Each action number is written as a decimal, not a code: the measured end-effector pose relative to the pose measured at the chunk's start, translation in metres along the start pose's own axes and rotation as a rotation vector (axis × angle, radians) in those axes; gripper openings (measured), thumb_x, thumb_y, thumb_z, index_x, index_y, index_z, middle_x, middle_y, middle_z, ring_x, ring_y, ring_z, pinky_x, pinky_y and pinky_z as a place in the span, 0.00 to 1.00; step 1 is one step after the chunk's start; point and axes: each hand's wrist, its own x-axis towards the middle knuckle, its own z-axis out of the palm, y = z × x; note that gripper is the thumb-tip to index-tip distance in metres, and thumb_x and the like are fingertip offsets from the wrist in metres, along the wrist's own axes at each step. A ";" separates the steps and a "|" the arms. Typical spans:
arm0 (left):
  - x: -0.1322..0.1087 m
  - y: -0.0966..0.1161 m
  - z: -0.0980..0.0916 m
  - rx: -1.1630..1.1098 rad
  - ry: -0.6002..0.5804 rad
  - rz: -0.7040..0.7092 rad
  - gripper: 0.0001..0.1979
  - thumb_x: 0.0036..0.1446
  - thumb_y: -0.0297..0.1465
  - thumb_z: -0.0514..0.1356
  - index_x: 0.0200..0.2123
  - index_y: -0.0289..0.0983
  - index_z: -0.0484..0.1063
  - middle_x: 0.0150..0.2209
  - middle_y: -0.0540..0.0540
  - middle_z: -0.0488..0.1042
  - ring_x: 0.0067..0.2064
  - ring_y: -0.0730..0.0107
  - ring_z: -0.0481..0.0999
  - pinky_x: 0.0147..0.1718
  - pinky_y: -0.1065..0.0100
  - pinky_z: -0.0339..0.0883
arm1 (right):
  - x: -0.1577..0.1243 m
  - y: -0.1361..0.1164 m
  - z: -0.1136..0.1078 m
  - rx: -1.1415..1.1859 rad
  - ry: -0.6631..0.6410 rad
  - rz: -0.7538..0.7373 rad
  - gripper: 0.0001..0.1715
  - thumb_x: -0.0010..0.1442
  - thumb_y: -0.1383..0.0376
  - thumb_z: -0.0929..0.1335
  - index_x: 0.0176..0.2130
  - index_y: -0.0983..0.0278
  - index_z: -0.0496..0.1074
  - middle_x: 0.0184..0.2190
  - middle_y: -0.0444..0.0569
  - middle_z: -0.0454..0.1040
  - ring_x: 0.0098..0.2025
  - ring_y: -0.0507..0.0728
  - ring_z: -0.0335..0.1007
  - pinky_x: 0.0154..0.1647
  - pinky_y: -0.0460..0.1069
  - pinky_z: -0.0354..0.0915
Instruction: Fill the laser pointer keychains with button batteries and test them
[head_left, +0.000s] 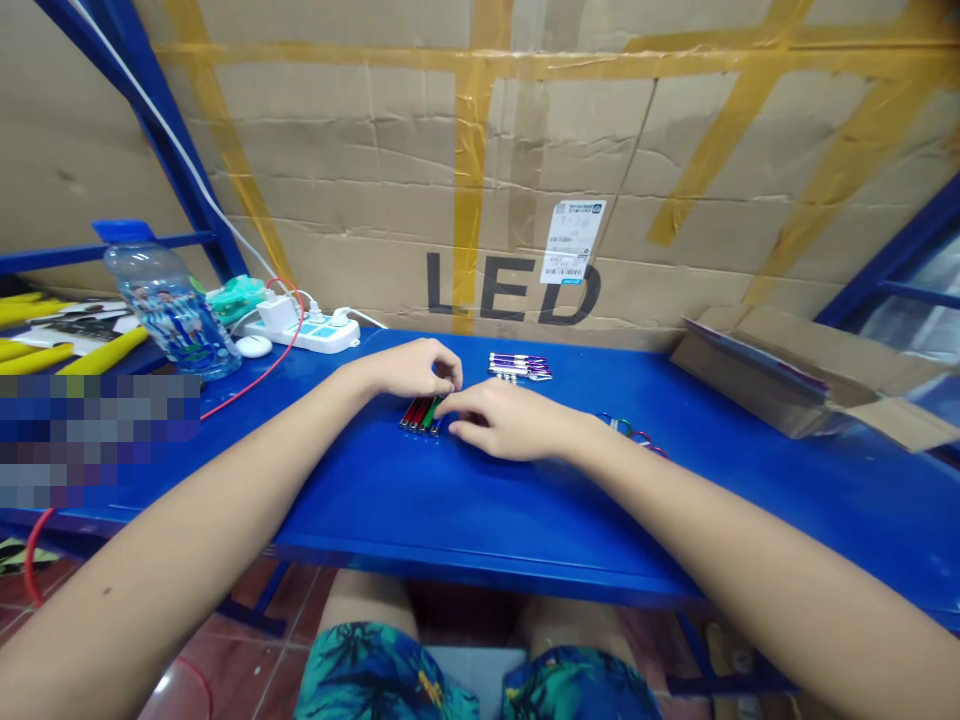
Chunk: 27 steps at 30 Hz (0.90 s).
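Where the right hand (499, 418) reaches, pens (418, 415) lie endwise, chrome nearest.

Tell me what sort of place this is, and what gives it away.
Probably a workshop or storage area: a plain blue table stands before a huge taped carton printed "LED", with a power strip on the tabletop.

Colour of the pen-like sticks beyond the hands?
The sticks look purple and silver; head view.
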 end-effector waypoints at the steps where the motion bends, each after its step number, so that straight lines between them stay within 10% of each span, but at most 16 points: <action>1: 0.000 0.001 0.001 0.018 0.005 0.001 0.12 0.46 0.22 0.58 0.29 0.40 0.80 0.32 0.50 0.81 0.34 0.68 0.77 0.34 0.72 0.65 | 0.001 0.000 0.006 -0.008 0.004 0.006 0.19 0.65 0.67 0.64 0.52 0.61 0.78 0.47 0.52 0.81 0.44 0.58 0.76 0.45 0.50 0.65; 13: 0.005 0.002 0.008 0.009 -0.004 -0.021 0.13 0.45 0.22 0.58 0.30 0.39 0.80 0.31 0.49 0.81 0.33 0.69 0.76 0.32 0.73 0.64 | 0.003 0.003 0.010 -0.087 -0.009 0.104 0.10 0.67 0.64 0.64 0.39 0.63 0.75 0.33 0.50 0.77 0.33 0.55 0.69 0.33 0.48 0.58; 21: 0.004 0.020 0.018 -0.076 -0.029 0.033 0.10 0.47 0.24 0.60 0.31 0.40 0.80 0.30 0.49 0.80 0.32 0.69 0.76 0.31 0.72 0.64 | -0.043 0.008 -0.038 0.093 -0.275 0.360 0.09 0.51 0.71 0.70 0.29 0.60 0.65 0.23 0.42 0.70 0.21 0.51 0.62 0.21 0.47 0.52; 27: 0.012 0.033 0.034 0.133 0.121 0.148 0.11 0.56 0.26 0.57 0.36 0.40 0.79 0.38 0.45 0.80 0.43 0.62 0.76 0.45 0.64 0.64 | -0.084 0.061 -0.049 0.181 0.142 0.471 0.09 0.55 0.67 0.68 0.37 0.59 0.63 0.29 0.44 0.74 0.30 0.54 0.69 0.30 0.47 0.61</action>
